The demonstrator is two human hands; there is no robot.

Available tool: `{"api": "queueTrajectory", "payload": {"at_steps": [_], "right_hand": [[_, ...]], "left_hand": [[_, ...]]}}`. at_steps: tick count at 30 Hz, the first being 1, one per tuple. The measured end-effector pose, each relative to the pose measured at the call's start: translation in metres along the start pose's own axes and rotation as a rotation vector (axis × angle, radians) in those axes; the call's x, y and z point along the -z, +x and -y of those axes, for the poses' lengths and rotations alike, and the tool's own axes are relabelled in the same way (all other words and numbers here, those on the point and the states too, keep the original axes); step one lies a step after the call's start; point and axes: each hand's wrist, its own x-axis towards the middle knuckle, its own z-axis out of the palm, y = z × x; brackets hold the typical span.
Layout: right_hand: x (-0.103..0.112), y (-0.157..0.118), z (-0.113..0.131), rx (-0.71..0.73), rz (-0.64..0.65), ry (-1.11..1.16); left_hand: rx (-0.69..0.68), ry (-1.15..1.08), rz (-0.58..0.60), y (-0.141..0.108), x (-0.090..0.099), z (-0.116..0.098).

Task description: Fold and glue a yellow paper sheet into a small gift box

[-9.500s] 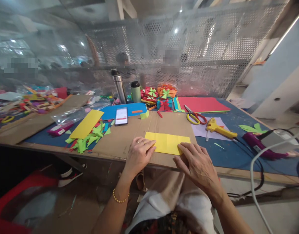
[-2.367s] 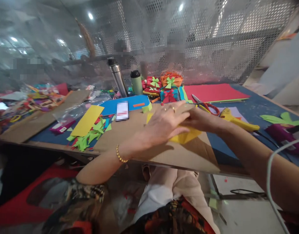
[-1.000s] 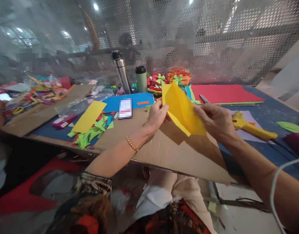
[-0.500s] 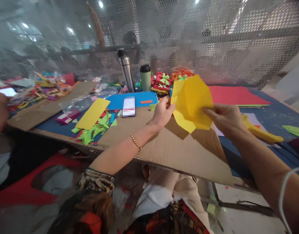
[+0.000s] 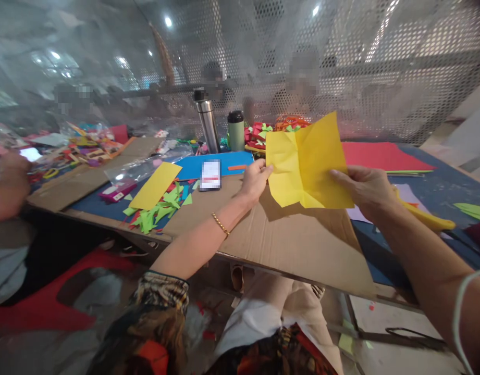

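A yellow sheet of paper (image 5: 320,161), creased down its middle, is held up above a brown cardboard sheet (image 5: 286,245). My left hand (image 5: 256,182) pinches its left edge between thumb and fingers. On the opposite edge, my right hand (image 5: 367,190) grips it with the thumb in front; the fingers behind are hidden. The paper spreads like an opened card, its lower left part crumpled by folds. A phone (image 5: 210,175) lies to the left of my left hand, at the edge of a blue sheet (image 5: 185,169). Beside my right wrist sits a yellow-handled tool (image 5: 427,212), partly covered.
Green paper scraps (image 5: 157,208) and a yellow strip (image 5: 156,185) lie to the left. Behind stand a steel flask (image 5: 208,125) and a green tumbler (image 5: 235,133). Red sheets (image 5: 388,155) are stacked at the right. Another person's arm (image 5: 7,182) reaches in at far left.
The yellow paper has been opened out wider along its crease, and its right half now points higher and further right. Both hands keep their hold. The view has shifted slightly.
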Motion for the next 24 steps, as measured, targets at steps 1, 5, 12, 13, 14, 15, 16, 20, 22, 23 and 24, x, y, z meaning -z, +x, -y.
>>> {"api": "queueTrajectory", "payload": {"at_steps": [1, 5, 12, 13, 14, 15, 16, 20, 22, 23, 24], "right_hand": [[0.0002, -0.0005, 0.0021, -0.01, 0.002, 0.002], [0.0016, -0.0015, 0.0086, -0.017, -0.031, 0.031], [0.0044, -0.0002, 0.0114, -0.034, -0.076, 0.055], [0.0046, 0.0001, 0.0113, -0.033, -0.08, 0.057], [0.0047, 0.0005, 0.0111, -0.031, -0.085, 0.059], [0.0047, 0.001, 0.0108, -0.026, -0.091, 0.061], [0.0046, 0.0016, 0.0104, -0.017, -0.099, 0.062], [0.004, 0.0042, 0.0083, 0.023, -0.106, 0.059], [0.0038, 0.005, 0.0071, 0.04, -0.089, 0.046], [0.0036, 0.0051, 0.0064, 0.048, -0.076, 0.033], [0.0033, 0.0051, 0.0056, 0.059, -0.06, 0.013]], "left_hand": [[-0.001, -0.007, 0.005, -0.0004, -0.0004, -0.0002], [-0.005, -0.039, 0.002, -0.0012, -0.0003, -0.0016], [0.016, -0.073, -0.004, 0.001, 0.0022, -0.0034], [0.018, -0.076, -0.005, 0.0015, 0.0024, -0.0034], [0.017, -0.078, -0.007, 0.0019, 0.0026, -0.0033], [0.016, -0.079, -0.01, 0.0022, 0.0028, -0.0032], [0.014, -0.079, -0.012, 0.0026, 0.0029, -0.0031], [-0.004, -0.079, -0.028, 0.0045, 0.0027, -0.0025], [-0.02, -0.085, -0.04, 0.0059, 0.0031, -0.0023], [-0.028, -0.09, -0.047, 0.0067, 0.0035, -0.0023], [-0.036, -0.095, -0.057, 0.0075, 0.0042, -0.0022]]}}
